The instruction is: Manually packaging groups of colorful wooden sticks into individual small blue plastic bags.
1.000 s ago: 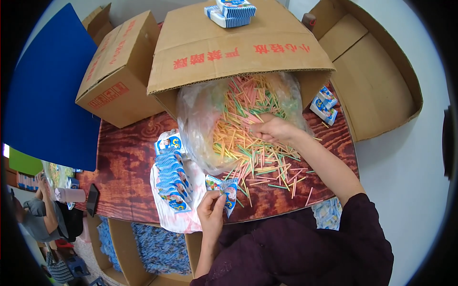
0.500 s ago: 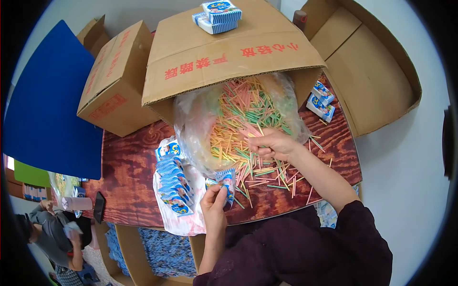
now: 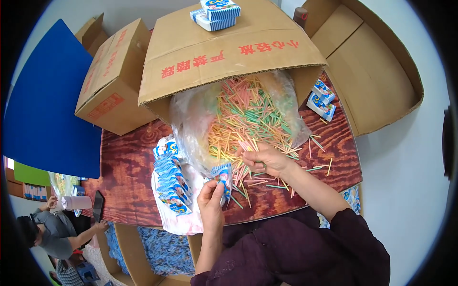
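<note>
My left hand (image 3: 210, 202) pinches a small blue-and-white packet (image 3: 223, 174) at the table's near side. My right hand (image 3: 268, 159) is closed on a few thin pastel sticks (image 3: 247, 146), just right of and beyond that packet. Behind it, a heap of pink, yellow and green sticks (image 3: 255, 107) spills from a clear plastic bag (image 3: 188, 121) inside a carton (image 3: 229, 59) lying on its side. Loose sticks are scattered under my right forearm. Left of my left hand, a row of overlapping blue-and-white packets (image 3: 172, 187) lies on a stained white cloth (image 3: 183, 226).
Two packets (image 3: 214, 19) rest on the carton. Others (image 3: 322, 102) lie right of the heap. A second carton (image 3: 112, 95) is at left, and an open one (image 3: 377, 81) at right. Below the table edge, a box holds blue packets (image 3: 164, 248). Another person (image 3: 52, 238) sits near a phone (image 3: 98, 205).
My right hand has drawn back from the heap toward me and the packet, sticks still in its fingers. The packet has risen slightly. The other person's arm now reaches toward the phone.
</note>
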`<state>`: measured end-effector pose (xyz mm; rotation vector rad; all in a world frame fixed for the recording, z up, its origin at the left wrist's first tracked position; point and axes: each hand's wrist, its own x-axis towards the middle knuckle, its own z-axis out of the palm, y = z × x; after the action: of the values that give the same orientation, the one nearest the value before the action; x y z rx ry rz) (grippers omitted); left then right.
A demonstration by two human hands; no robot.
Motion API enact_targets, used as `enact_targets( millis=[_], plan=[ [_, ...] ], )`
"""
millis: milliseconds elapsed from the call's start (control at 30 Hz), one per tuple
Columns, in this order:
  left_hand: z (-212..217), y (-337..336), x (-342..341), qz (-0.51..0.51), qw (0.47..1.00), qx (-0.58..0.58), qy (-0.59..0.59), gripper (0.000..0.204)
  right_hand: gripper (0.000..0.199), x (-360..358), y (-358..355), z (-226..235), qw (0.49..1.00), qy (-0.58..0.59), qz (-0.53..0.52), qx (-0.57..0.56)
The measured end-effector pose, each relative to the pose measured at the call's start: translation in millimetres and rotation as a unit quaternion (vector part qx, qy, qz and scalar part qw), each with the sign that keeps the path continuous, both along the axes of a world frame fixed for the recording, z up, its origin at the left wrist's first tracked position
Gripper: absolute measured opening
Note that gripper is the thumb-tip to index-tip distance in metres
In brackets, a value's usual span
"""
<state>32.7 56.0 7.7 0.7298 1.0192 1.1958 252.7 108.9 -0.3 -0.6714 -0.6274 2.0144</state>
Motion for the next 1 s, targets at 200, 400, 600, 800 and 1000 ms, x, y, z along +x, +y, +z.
enact_targets(
  millis=[200, 400, 600, 800, 1000],
  plan=[
    [0, 46, 32, 0.021, 0.989, 0.133, 0.056, 0.01, 0.013, -13, -7, 2, 0.998, -0.044, 0.054, 0.008],
    [10, 52, 45, -0.116, 0.972, 0.167, 0.115, 0.011, 0.013, -22, -24, 9, 0.994, -0.072, 0.075, -0.018],
    [12, 44, 47, -0.123, 0.99, 0.061, 0.033, 0.012, 0.034, -18, -36, -2, 0.992, 0.005, 0.121, -0.037],
    [-6, 44, 32, -0.134, 0.991, 0.009, -0.017, 0.012, 0.044, -21, -49, 1, 0.984, 0.083, 0.119, -0.1],
    [-6, 35, 34, -0.176, 0.984, -0.003, 0.014, 0.011, 0.039, -34, -57, -1, 0.988, 0.025, 0.062, -0.136]
  ],
)
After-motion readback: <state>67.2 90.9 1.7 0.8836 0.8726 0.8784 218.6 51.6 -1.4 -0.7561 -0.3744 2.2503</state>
